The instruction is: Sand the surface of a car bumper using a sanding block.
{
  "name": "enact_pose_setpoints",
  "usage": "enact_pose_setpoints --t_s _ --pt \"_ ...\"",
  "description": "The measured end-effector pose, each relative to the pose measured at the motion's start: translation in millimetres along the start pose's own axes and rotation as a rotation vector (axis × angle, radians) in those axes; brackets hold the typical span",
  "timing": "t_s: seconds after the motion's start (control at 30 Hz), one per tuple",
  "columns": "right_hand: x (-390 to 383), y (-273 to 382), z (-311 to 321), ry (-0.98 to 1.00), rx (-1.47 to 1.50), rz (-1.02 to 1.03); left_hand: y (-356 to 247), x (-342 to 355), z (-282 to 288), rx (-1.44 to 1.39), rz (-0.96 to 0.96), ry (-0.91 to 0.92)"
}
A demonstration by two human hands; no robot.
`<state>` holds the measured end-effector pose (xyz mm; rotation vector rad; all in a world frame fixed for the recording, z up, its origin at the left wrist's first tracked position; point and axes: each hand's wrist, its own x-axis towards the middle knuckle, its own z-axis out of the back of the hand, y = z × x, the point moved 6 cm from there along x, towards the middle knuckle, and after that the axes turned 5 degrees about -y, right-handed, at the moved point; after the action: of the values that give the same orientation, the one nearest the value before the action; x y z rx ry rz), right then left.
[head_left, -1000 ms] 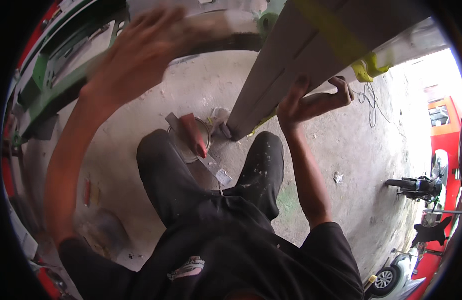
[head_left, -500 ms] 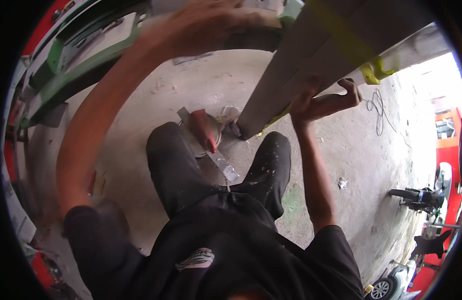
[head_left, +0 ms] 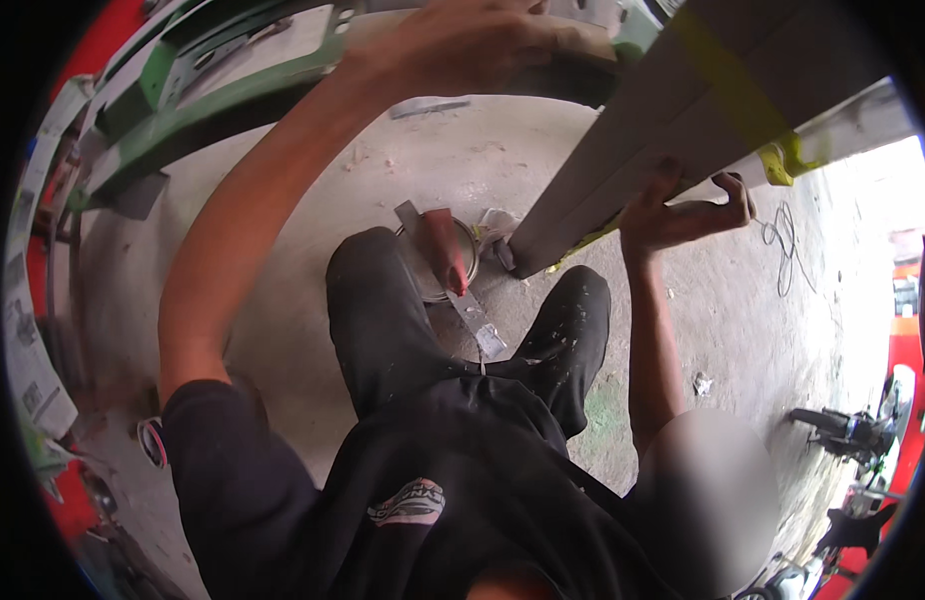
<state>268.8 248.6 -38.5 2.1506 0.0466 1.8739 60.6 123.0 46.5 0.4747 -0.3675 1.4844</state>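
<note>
My left hand lies over a green curved metal frame at the top of the view. Its fingers are bent beside a tan patch at the frame's end; what they hold, if anything, is hidden. To the right a long grey panel with yellow tape slants down toward the floor. My right hand is at the panel's lower right edge, its thumb against the edge and its curled fingers apart from the thumb, holding nothing visible.
Between my knees stands a round tin with a red tapered piece and a flat metal strip over it. A thin cord lies on the concrete floor. A motorbike is at the far right.
The whole scene has shifted right and slightly down as my head turned. My left hand, blurred before, is sharper now and still over the frame. My right hand keeps its place at the panel edge.
</note>
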Motion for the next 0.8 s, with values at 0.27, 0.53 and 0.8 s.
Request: enact_pose_setpoints --t_s 0.27,0.53,0.8 --pt "3.7 -10.7 4.7 -0.001 0.033 0.004 41.7 -185.8 95.8 0.525 0.112 -0.200" --pt "-5.1 -15.1 0.4 -0.042 0.057 -0.023 2.9 -125.6 -19.5 0.505 -0.286 -0.361" --pt "-3.8 -10.8 1.5 -0.010 0.019 -0.009 41.2 -203.9 15.0 0.757 -0.226 -0.380"
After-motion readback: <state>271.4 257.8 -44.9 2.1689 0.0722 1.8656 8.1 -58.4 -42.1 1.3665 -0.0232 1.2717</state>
